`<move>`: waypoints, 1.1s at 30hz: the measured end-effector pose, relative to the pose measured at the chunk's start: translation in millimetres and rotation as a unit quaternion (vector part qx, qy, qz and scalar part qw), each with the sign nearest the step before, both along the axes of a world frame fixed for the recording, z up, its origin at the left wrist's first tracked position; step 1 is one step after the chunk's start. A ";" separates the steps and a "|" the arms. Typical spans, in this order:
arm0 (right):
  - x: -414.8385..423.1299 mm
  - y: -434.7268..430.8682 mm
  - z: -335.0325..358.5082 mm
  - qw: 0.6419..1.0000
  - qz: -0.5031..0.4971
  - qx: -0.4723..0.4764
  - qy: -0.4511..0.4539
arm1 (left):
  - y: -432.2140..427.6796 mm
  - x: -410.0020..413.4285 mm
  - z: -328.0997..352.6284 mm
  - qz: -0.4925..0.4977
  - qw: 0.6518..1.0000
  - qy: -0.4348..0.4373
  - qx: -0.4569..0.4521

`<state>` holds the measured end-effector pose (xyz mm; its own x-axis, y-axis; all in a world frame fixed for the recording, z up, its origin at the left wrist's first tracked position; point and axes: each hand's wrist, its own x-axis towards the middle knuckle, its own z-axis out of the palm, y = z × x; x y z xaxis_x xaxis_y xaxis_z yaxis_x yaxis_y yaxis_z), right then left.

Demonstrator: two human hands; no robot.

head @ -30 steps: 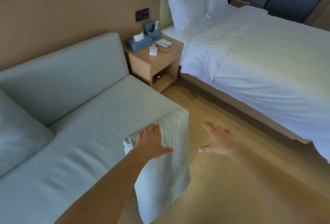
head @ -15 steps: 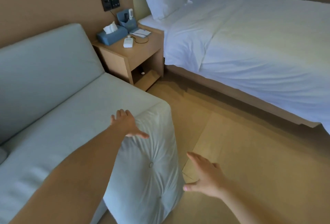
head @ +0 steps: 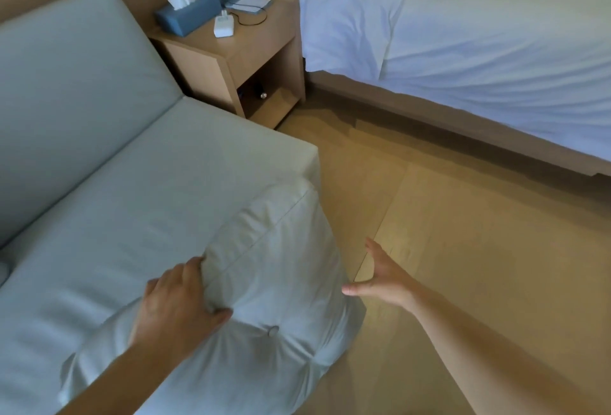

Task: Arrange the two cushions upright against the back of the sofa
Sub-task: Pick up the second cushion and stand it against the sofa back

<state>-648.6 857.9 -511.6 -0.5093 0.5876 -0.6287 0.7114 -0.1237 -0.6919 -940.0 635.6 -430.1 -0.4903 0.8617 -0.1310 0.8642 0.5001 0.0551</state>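
Observation:
A pale grey-green cushion (head: 271,282) with a centre button leans against the front edge of the sofa (head: 132,183), partly over the floor. My left hand (head: 175,305) grips its upper left edge, fingers pinching the fabric. Just right of the cushion my right hand (head: 383,277) hovers open, fingers spread, apart from the cushion. The sofa back (head: 66,84) rises at the left. A sliver of the second cushion (head: 2,274) shows at the left edge, mostly out of view.
A wooden nightstand (head: 251,51) stands between sofa and bed, holding a tissue box (head: 185,14), a charger and a holder. A bed with white linen (head: 463,34) fills the upper right. Wooden floor (head: 463,249) lies between bed and sofa.
My view has tilted down and closer. My left hand slid down the cushion's top edge and closed on it. My right hand has come up closer to the cushion's right side.

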 end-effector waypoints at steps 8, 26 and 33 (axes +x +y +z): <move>-95.9 -0.5 17.7 0.960 0.277 -0.032 0.032 | -102.3 -3.2 -10.4 0.062 0.988 0.024 0.140; -185.5 -67.0 220.0 0.950 0.228 0.182 0.115 | -93.2 -44.5 244.4 -0.025 0.992 0.026 0.121; -243.0 -96.4 396.5 0.835 0.366 0.400 0.098 | 16.3 -33.0 398.7 -0.122 0.952 0.143 -0.243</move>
<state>-891.6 761.5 -115.1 -0.9627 0.2664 -0.0469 0.2579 0.8515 -0.4565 -973.0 651.9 -31.3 -0.3590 0.8259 -0.4348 0.9028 0.1890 -0.3864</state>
